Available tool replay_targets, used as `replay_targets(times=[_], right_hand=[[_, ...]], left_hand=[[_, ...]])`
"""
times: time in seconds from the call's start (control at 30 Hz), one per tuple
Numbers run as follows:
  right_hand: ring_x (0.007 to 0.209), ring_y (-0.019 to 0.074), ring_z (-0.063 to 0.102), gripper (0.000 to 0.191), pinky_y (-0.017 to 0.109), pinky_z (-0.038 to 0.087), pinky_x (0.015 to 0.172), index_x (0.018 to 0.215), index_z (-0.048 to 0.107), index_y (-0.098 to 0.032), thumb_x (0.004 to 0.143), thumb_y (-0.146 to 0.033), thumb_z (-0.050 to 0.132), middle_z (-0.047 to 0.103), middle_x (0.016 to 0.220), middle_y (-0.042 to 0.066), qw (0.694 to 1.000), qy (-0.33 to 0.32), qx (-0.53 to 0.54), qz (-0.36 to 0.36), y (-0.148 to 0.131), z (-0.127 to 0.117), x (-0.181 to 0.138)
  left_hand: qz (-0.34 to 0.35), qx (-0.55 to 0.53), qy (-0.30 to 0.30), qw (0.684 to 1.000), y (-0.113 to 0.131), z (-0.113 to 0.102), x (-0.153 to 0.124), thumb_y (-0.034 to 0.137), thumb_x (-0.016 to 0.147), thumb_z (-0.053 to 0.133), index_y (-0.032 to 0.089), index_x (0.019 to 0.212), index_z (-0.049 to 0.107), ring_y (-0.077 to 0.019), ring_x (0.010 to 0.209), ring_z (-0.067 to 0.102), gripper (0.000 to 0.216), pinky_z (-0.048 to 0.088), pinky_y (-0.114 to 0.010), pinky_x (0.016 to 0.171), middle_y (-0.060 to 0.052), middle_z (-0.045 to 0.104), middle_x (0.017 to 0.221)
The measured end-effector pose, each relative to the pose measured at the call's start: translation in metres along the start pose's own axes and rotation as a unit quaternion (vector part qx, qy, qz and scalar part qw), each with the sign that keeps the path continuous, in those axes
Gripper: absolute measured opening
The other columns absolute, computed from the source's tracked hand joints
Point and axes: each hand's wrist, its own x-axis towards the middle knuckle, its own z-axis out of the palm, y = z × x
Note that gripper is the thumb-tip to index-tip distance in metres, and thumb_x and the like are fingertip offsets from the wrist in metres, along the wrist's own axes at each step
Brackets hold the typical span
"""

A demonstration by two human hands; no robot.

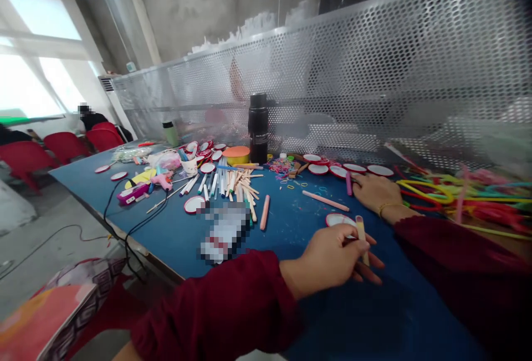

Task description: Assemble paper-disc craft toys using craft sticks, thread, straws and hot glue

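My left hand point(332, 256) pinches a flat wooden craft stick point(361, 233) between thumb and forefinger, its upper part coloured yellowish; the other fingers extend behind it. Just beyond that hand lies a white disc with a red rim point(338, 219), partly hidden by the fingers. Farther out, my right hand point(376, 194) rests low over the table with curled fingers closed at a short purple marker point(348, 182). How firmly they grip it is hard to see. Nearby on the blue table lie a long pink marker point(325, 200) and a second pink marker point(265, 212).
Loose craft sticks point(245, 186) and markers lie mid-table, beside a blurred-out object point(226, 233). A black bottle point(259, 128) stands near the perforated metal panel point(374, 73). At left is a pink glue gun point(162, 181) with a black cord. Colourful pipe cleaners point(477, 200) pile up at right.
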Motion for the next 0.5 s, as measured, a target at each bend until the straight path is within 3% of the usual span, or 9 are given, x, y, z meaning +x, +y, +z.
replay_targets(times=[0.1,0.3,0.4,0.5], right_hand=[[0.077,0.0307,0.065,0.024,0.046,0.046,0.073,0.089,0.08,-0.019,0.081,-0.031,0.061,0.071,0.078,0.015,0.998,-0.002,-0.058,-0.003,-0.005,-0.005,0.0],[0.081,0.0321,0.066,0.027,0.047,0.046,0.076,0.084,0.077,-0.022,0.089,-0.041,0.059,0.072,0.08,0.015,0.996,0.057,-0.031,-0.064,-0.026,-0.026,0.006],[0.079,0.0283,0.065,0.027,0.044,0.042,0.076,0.089,0.079,-0.02,0.091,-0.038,0.059,0.076,0.085,0.015,0.986,0.045,-0.004,-0.159,-0.061,-0.046,0.01],[0.079,0.0267,0.065,0.033,0.044,0.04,0.078,0.089,0.078,-0.017,0.095,-0.039,0.054,0.076,0.086,0.015,0.969,0.061,-0.001,-0.239,-0.117,-0.078,0.008]], left_hand=[[0.005,0.013,-0.002,1.0,-0.001,0.0,0.0,0.023,0.097,0.048,0.019,0.11,0.057,-0.0084,0.052,0.063,0.017,0.044,-0.017,0.051,-0.003,0.069,0.084],[-0.02,-0.014,0.006,1.0,-0.002,0.002,0.005,0.021,0.098,0.047,0.019,0.096,0.054,-0.008,0.051,0.062,0.008,0.046,-0.018,0.052,-0.001,0.067,0.083],[-0.047,-0.033,0.011,0.998,-0.001,0.002,0.007,0.022,0.097,0.049,0.018,0.092,0.053,-0.0084,0.051,0.062,0.008,0.047,-0.019,0.053,-0.001,0.066,0.079],[-0.051,-0.056,0.018,0.997,0.0,0.001,0.008,0.019,0.096,0.051,0.018,0.088,0.052,-0.0089,0.049,0.062,0.008,0.048,-0.019,0.052,-0.001,0.065,0.075]])
